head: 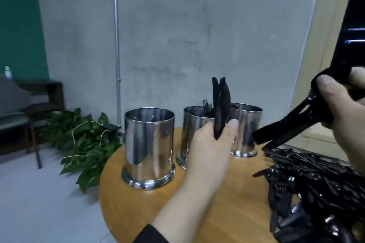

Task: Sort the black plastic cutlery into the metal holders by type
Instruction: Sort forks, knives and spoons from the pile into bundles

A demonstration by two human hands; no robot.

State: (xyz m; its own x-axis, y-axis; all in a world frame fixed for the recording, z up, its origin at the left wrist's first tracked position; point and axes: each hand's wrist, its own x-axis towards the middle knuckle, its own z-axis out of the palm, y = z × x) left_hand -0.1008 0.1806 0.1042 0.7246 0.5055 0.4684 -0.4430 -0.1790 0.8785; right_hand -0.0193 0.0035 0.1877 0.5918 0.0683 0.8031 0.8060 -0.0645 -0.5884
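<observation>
Clearly, three metal holders stand in a row on the round counter (138,209): the left holder (149,144), the middle holder (194,124) with fork tines showing above its rim, and the right holder (246,124). The left hand (209,150) pinches a few knives (221,104) between thumb and fingers, long axis nearly upright, tips up, in front of the middle and right holders. Dropped from there they could land among the forks, a wrong sort. The right hand (343,100) grips a blurred bundle (290,128), its axis slanting down-left toward the right holder; a loose grip could spill pieces. More cutlery lies in a pile (316,187) at the counter's right.
</observation>
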